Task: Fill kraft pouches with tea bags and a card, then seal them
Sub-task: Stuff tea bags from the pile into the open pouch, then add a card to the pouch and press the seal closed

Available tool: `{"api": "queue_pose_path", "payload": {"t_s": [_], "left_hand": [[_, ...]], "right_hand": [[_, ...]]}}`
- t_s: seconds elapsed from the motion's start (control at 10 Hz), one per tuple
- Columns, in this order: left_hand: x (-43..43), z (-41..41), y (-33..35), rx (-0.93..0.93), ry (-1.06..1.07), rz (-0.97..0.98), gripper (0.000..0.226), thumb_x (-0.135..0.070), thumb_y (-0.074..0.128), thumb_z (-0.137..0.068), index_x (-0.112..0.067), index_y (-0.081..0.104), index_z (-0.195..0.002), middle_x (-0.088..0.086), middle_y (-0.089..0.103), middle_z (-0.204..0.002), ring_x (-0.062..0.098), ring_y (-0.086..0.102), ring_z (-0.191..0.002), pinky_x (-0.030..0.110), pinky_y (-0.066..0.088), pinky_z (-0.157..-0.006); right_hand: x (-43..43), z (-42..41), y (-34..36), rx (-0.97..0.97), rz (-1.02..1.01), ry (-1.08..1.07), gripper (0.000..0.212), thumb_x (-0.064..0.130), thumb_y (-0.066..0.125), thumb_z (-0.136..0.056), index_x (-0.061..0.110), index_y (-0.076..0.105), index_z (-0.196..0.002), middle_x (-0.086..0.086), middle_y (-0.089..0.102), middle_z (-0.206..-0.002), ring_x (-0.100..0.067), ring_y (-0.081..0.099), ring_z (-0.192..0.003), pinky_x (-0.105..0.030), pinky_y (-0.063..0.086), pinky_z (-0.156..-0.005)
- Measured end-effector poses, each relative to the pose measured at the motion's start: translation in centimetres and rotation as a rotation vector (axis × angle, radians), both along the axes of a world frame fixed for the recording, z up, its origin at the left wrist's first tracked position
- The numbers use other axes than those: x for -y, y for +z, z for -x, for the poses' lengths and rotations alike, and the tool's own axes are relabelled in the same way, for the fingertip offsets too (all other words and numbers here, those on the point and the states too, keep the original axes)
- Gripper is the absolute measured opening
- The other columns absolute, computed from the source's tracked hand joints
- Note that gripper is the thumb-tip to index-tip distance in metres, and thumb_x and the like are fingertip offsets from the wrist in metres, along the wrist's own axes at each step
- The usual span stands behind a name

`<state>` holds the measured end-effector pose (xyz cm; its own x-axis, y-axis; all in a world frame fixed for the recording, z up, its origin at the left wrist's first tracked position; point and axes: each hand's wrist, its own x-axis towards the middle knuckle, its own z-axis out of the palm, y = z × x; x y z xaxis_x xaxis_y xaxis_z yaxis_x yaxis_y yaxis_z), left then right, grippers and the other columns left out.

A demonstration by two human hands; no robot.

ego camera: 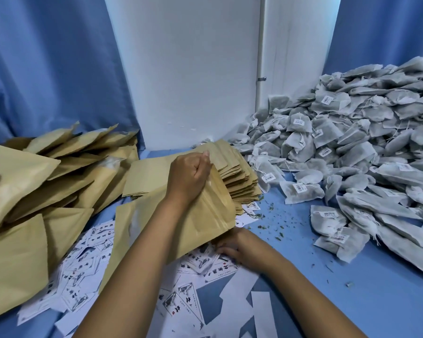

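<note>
Your left hand (189, 175) has its fingers curled round the top edge of a kraft pouch (200, 223), tilting it up off the blue counter (352, 289) just in front of the stack of empty pouches (232, 172); your right hand (239, 247) sits low on the scattered cards (193, 264) right under the pouch's mouth, fingers tucked beneath it, so I can't tell if it's got a card pinched or not. That pouch looks light and a bit floppy; I'd hold it by the stiffer zip strip so it doesn't crease. The tea bags (352, 154) piled on the right look soft and light; grab them by the body, not the string. Filled pouches (34, 191) on the left run off frame.
</note>
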<state>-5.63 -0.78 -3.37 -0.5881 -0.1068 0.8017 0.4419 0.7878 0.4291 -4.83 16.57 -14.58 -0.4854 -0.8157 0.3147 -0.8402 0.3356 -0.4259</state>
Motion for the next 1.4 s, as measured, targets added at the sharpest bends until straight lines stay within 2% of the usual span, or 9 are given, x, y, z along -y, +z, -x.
{"api": "queue_pose_path", "payload": {"t_s": [0.3,0.6,0.7,0.8,0.9,1.0,1.2,1.3,1.4], "left_hand": [[-0.5,-0.2,-0.8,0.07,-0.02,0.053,0.065,-0.042,0.026,-0.092,0.002,0.051,-0.051,0.014,0.052,-0.05,0.031,0.049,-0.049,0.044,0.041,-0.053],[-5.0,-0.6,-1.4,0.035,-0.116,0.188,0.059,-0.035,0.031,-0.094,-0.002,0.047,-0.046,0.006,0.045,-0.046,0.02,0.043,-0.046,0.027,0.03,-0.049],[-4.7,-0.9,-2.0,0.073,-0.133,0.203,0.061,-0.037,0.03,-0.094,-0.002,0.052,-0.048,0.009,0.052,-0.049,0.025,0.051,-0.049,0.032,0.038,-0.051],[-3.8,-0.8,-2.2,0.031,-0.105,0.183,0.058,-0.035,0.031,-0.094,-0.005,0.05,-0.048,0.005,0.05,-0.049,0.02,0.048,-0.049,0.033,0.037,-0.051],[-3.1,-0.6,-1.8,0.026,-0.078,0.152,0.059,-0.036,0.03,-0.094,-0.005,0.051,-0.049,0.005,0.051,-0.05,0.02,0.049,-0.049,0.035,0.038,-0.052],[-3.7,-0.7,-1.5,-0.021,-0.116,0.159,0.055,-0.032,0.033,-0.095,-0.007,0.053,-0.05,0.004,0.053,-0.05,0.019,0.05,-0.05,0.033,0.039,-0.051],[-5.3,-1.9,-1.7,-0.085,-0.152,0.302,0.043,-0.026,0.043,-0.094,-0.007,0.058,-0.059,0.007,0.058,-0.058,0.023,0.054,-0.055,0.035,0.045,-0.049],[-4.4,-3.1,0.2,-0.118,-0.163,0.189,0.026,-0.035,0.052,-0.092,-0.013,0.062,-0.102,-0.002,0.061,-0.101,0.012,0.059,-0.076,0.03,0.049,-0.062],[-2.2,-3.7,1.8,-0.244,0.101,0.049,0.048,-0.044,0.061,-0.085,-0.017,0.048,-0.123,-0.003,0.043,-0.122,0.019,0.055,-0.098,0.031,0.046,-0.082]], "right_hand": [[-4.3,1.7,2.7,0.137,0.73,-0.627,0.021,0.0,0.063,-0.086,0.02,0.064,-0.077,0.011,0.063,-0.067,-0.001,0.058,-0.06,-0.014,0.044,-0.061],[6.2,2.2,6.3,0.61,0.625,-0.421,0.042,-0.005,0.019,-0.101,0.017,0.039,-0.071,0.007,0.047,-0.06,0.006,0.05,-0.054,-0.008,0.036,-0.066],[4.9,1.4,6.8,0.876,1.018,-0.206,0.059,-0.021,0.031,-0.093,0.014,0.047,-0.048,-0.004,0.028,-0.043,0.007,0.046,-0.042,-0.005,0.033,-0.084],[2.7,1.1,6.6,0.683,0.562,-0.346,0.019,-0.007,0.05,-0.092,0.004,0.061,-0.102,-0.003,0.065,-0.09,-0.002,0.058,-0.081,-0.011,0.047,-0.078],[-0.4,2.9,5.3,0.501,0.814,-0.499,0.019,0.015,0.055,-0.094,0.013,0.068,-0.08,0.001,0.065,-0.066,-0.007,0.053,-0.055,-0.02,0.043,-0.053],[0.0,4.3,5.9,0.919,0.672,-0.4,0.038,0.046,0.045,-0.096,0.014,0.066,-0.098,-0.003,0.069,-0.09,-0.015,0.064,-0.078,-0.025,0.048,-0.067],[1.9,5.2,9.1,1.205,0.371,-0.312,0.031,0.01,0.057,-0.085,0.018,0.059,-0.056,0.003,0.052,-0.046,-0.008,0.051,-0.042,-0.017,0.038,-0.039],[2.4,5.9,11.0,1.194,0.439,-0.248,0.039,0.002,0.048,-0.088,0.015,0.063,-0.054,-0.007,0.046,-0.062,-0.022,0.041,-0.056,-0.028,0.021,-0.054],[2.2,6.3,13.7,1.415,0.81,-0.081,0.018,0.004,0.042,-0.097,0.0,0.06,-0.098,-0.016,0.064,-0.08,-0.027,0.064,-0.068,-0.034,0.055,-0.062]]}}
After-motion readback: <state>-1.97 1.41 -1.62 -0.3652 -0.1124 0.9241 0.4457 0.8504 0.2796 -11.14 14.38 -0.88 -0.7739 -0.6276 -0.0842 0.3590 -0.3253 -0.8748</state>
